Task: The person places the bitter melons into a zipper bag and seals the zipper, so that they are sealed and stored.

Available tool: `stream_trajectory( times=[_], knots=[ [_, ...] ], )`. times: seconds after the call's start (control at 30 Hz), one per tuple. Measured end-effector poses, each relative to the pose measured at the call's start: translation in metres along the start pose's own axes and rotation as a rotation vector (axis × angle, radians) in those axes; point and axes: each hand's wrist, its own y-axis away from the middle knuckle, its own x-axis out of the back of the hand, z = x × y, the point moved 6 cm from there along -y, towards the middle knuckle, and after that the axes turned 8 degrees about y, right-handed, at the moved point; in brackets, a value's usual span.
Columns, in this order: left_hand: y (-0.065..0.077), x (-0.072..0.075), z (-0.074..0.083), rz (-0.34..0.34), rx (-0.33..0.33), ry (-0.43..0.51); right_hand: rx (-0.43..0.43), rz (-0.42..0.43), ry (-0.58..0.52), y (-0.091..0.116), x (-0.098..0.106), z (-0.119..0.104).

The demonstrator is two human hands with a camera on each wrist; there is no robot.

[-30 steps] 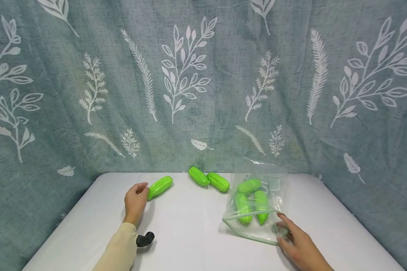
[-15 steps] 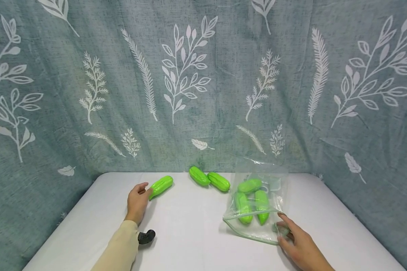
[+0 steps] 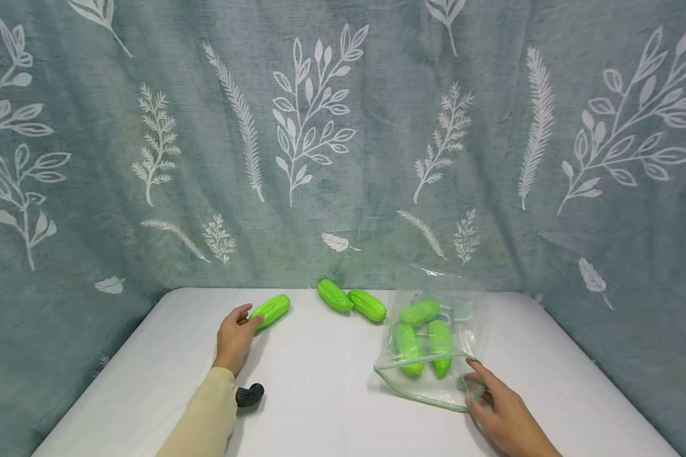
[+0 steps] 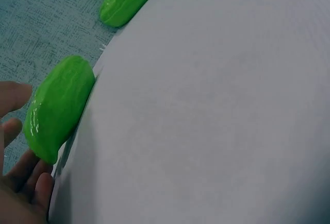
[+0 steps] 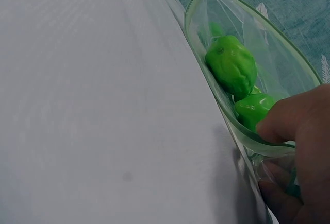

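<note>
A leaf-patterned curtain [image 3: 377, 139] walled in your work from nine o'clock through twelve to three. The white table [image 3: 320, 393] met it at twelve, leaving scant margin at the back; between your hands, its bare middle offered free room for a sideways carry. The clear bag [image 3: 457, 346] lay at two o'clock, its green-rimmed mouth gaping toward six. Your right hand [image 3: 500, 406], at the bag's five o'clock, pinched that rim between thumb and fingers. Your left hand [image 3: 235, 339], at ten o'clock, was loosely spread about the near end of the leftmost gourd [image 3: 274, 309], with no firm grip shown. A second gourd [image 3: 334, 296] and a third gourd [image 3: 368, 306] lay by the far edge at twelve; three bagged gourds [image 3: 410, 349] rested inside. The step in hand appeared to be a pick-up; the next move seemed to call for closing the left fingers, then carrying toward four o'clock, into the held mouth.
</note>
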Motion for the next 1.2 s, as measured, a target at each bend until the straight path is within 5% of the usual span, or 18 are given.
stream_trajectory(
  times=[0.2, 0.47, 1.2],
  knots=[
    [0.001, -0.006, 0.003, -0.031, -0.05, -0.139, 0.003, 0.02, 0.028, 0.001, -0.001, 0.0],
    [-0.002, -0.01, 0.002, -0.035, -0.049, -0.164, 0.056, 0.057, 0.039, 0.001, 0.004, -0.004],
    [-0.001, 0.007, -0.009, 0.034, 0.02, -0.005, -0.001, -0.001, 0.025, 0.0, -0.001, -0.001]
  ],
)
